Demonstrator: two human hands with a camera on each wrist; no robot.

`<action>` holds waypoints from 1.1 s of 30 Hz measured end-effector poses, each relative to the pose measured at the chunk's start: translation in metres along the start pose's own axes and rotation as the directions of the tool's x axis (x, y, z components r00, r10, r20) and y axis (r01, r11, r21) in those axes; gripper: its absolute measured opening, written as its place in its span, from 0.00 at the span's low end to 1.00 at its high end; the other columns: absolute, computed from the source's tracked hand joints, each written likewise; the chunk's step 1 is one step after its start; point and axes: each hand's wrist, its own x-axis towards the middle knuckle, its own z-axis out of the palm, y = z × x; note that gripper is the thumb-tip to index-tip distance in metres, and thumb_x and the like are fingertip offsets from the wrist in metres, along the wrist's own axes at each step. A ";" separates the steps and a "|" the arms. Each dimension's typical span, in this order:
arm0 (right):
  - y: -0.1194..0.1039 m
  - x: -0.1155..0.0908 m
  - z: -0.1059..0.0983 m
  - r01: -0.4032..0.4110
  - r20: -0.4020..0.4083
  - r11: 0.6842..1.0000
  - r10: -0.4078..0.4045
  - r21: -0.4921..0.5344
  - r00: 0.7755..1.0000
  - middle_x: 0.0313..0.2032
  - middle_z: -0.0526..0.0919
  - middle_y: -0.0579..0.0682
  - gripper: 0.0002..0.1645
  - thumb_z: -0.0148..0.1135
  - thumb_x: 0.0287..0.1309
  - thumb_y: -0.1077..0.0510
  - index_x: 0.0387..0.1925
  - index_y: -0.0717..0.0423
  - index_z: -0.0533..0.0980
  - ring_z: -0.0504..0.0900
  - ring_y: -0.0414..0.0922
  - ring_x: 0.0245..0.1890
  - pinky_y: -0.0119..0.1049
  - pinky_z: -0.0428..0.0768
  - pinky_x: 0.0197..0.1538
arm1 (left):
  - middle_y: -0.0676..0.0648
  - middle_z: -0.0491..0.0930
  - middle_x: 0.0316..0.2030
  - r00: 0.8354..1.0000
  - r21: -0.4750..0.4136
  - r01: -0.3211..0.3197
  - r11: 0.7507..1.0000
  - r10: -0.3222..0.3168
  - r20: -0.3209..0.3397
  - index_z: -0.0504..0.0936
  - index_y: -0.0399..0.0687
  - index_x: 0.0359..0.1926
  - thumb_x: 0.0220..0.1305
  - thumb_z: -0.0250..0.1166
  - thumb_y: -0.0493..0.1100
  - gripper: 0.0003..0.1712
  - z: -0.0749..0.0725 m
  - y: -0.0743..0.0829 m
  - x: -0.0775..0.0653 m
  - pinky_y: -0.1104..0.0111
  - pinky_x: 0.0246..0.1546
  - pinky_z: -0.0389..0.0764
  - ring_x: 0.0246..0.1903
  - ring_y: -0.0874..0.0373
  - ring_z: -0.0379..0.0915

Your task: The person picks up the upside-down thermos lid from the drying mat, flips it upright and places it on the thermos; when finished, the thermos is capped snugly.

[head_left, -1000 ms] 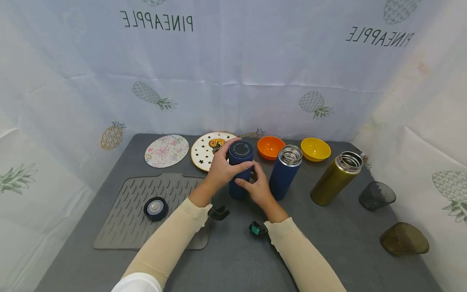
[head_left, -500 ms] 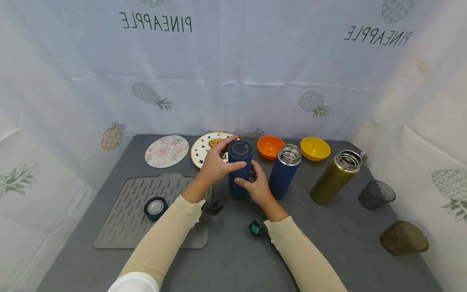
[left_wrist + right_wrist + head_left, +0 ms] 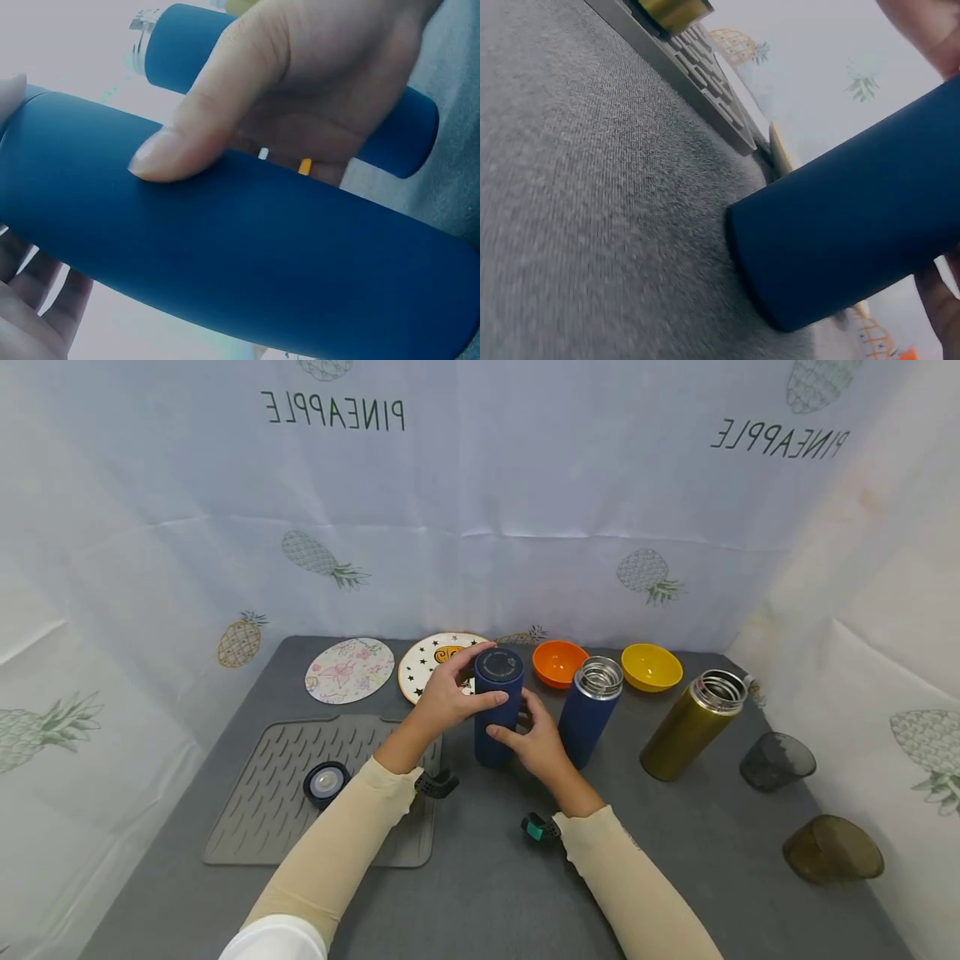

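A blue vacuum flask (image 3: 497,739) with a dark, printed round top stands upright on the table. Around its upper part grips my left hand (image 3: 442,697), thumb across the front; the fingers behind are partly hidden. My right hand (image 3: 536,739) holds the same flask lower down, its thumb (image 3: 161,157) pressed to the side in the left wrist view. In the right wrist view the flask's base (image 3: 761,277) is close over the grey cloth. Just to the right, a second blue flask (image 3: 585,718) stands uncapped, its steel mouth showing.
On the left, a grey drying mat (image 3: 255,810) bears a round dark lid (image 3: 326,783). A floral placemat (image 3: 348,671), a star-patterned plate (image 3: 420,664), orange bowl (image 3: 558,662) and yellow bowl (image 3: 651,667) line the back. A gold flask (image 3: 682,735), grey cup (image 3: 776,762) and brown cup (image 3: 832,850) stand right.
My left hand has turned a little leftward on the flask, its thumb sliding left across the front and the wrist swinging left. My right hand keeps its hold. The head view has shifted slightly.
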 end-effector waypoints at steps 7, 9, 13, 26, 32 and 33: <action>0.014 -0.005 -0.006 0.026 -0.037 0.977 -0.034 -0.210 0.999 0.64 0.67 0.52 0.52 0.72 0.52 0.41 0.71 0.53 0.58 0.71 0.53 0.60 0.53 0.69 0.61 | 0.51 0.72 0.62 1.000 0.055 0.026 0.998 -0.026 0.009 0.66 0.56 0.71 0.54 0.74 0.53 0.44 -0.003 0.001 -0.007 0.52 0.58 0.70 0.58 0.55 0.71; 0.008 -0.010 -0.009 0.056 -0.049 0.957 -0.073 -0.285 0.996 0.62 0.68 0.53 0.51 0.72 0.52 0.41 0.71 0.54 0.59 0.72 0.52 0.59 0.53 0.71 0.60 | 0.51 0.73 0.62 0.999 0.081 0.035 0.996 -0.037 0.015 0.67 0.54 0.70 0.55 0.74 0.55 0.44 -0.006 0.002 -0.010 0.52 0.58 0.70 0.58 0.55 0.71; -0.002 -0.019 -0.017 0.124 -0.051 0.920 -0.154 -0.371 0.987 0.61 0.70 0.52 0.47 0.71 0.54 0.43 0.70 0.53 0.61 0.74 0.50 0.57 0.51 0.74 0.57 | 0.50 0.76 0.58 0.999 0.149 0.034 0.988 -0.036 0.015 0.70 0.50 0.68 0.57 0.72 0.52 0.39 -0.018 0.002 -0.021 0.54 0.58 0.71 0.57 0.54 0.72; -0.006 -0.054 -0.052 0.414 -0.011 0.833 -0.449 -0.368 0.893 0.49 0.81 0.49 0.31 0.75 0.49 0.63 0.57 0.56 0.76 0.80 0.45 0.47 0.34 0.76 0.52 | 0.49 0.82 0.48 1.000 0.442 0.006 0.897 -0.013 0.012 0.83 0.48 0.53 0.57 0.73 0.47 0.22 -0.076 -0.002 -0.078 0.51 0.53 0.74 0.49 0.55 0.77; -0.001 -0.069 -0.071 0.481 -0.066 0.803 -0.533 -0.352 0.843 0.42 0.83 0.56 0.29 0.75 0.39 0.75 0.48 0.65 0.79 0.81 0.50 0.40 0.26 0.75 0.51 | 0.49 0.82 0.48 0.997 0.589 0.043 0.807 -0.073 0.028 0.83 0.47 0.53 0.58 0.72 0.48 0.22 -0.101 -0.004 -0.108 0.50 0.51 0.75 0.50 0.51 0.77; -0.003 -0.071 -0.073 0.482 -0.075 0.800 -0.539 -0.357 0.839 0.41 0.83 0.57 0.29 0.75 0.37 0.77 0.47 0.66 0.79 0.81 0.50 0.39 0.25 0.75 0.50 | 0.48 0.82 0.49 0.996 0.605 0.052 0.795 -0.084 0.025 0.83 0.47 0.53 0.58 0.73 0.48 0.23 -0.104 -0.004 -0.113 0.50 0.50 0.75 0.50 0.50 0.77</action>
